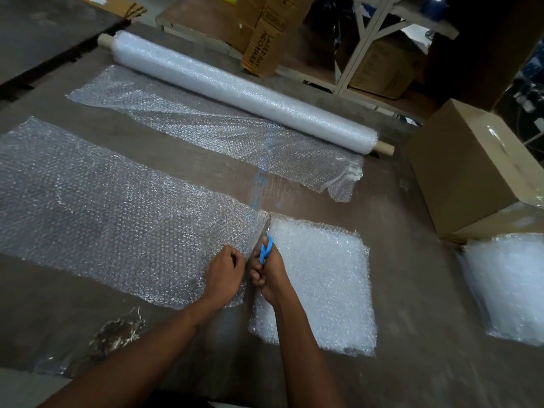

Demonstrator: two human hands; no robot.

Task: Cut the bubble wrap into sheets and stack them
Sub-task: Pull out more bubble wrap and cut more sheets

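On the brown table [412, 290], near its front edge, a long strip of bubble wrap [117, 213] lies flat, running from the left edge of view to the middle. Left hand [225, 275]: fingers curled, pinching the right-hand end of the strip close to the cut line. Right hand [269, 275]: fingers curled through the blue handles of the scissors [265, 245], gripping them firmly. Scissor blades point away from the person along the strip's right edge; tip sits near the far edge of the strip. How far apart the blades are cannot be told.

Just right of the scissors, touching the strip's cut edge, a stack of cut sheets [321, 284] lies under the right forearm; it looks white and several layers thick. A second stack [509, 287] lies well apart at the right edge of the table, against a closed cardboard box [465, 169].

Farther back, the roll of bubble wrap [235, 89] lies diagonally on its cardboard core, with a loose length [206, 128] unrolled toward the person, its right corner crumpled. A blue mark [260, 184] shows on the table between this length and the strip. Behind the table: printed cartons [265, 48] and a white frame [365, 30].
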